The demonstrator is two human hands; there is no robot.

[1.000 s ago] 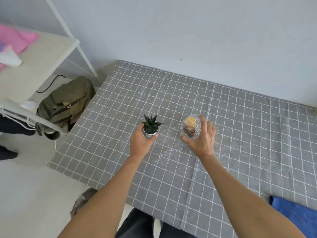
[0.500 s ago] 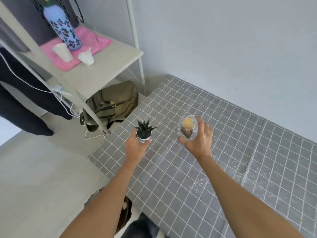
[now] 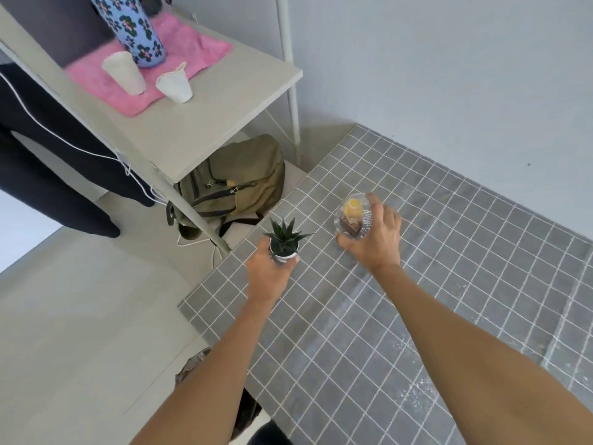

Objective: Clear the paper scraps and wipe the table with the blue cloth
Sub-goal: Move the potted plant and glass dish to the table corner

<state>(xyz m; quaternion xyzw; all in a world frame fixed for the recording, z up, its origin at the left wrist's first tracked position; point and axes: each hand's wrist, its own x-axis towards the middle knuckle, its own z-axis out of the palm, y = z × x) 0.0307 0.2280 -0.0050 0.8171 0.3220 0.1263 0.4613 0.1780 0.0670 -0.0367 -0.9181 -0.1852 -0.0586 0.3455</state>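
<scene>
Gridded table [image 3: 417, 316], paper scraps [image 3: 414, 391] well behind both hands' fingers [image 3: 382, 216]

Floral bottle [image 3: 134, 30]: top cut off by upper edge. Table [image 3: 417, 316]: right side cropped. Paper scraps [image 3: 414, 388]: too small to distinguish. Plant pot [image 3: 284, 256]: largely hidden by left hand [image 3: 268, 274].

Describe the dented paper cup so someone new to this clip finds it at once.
Start at the white shelf left of the table, where a pink cloth lies under a flowered bottle. Two white cups stand at the cloth's near edge. The dented cup is the right, shorter one, its rim pinched, unlike the taller cup.
</scene>
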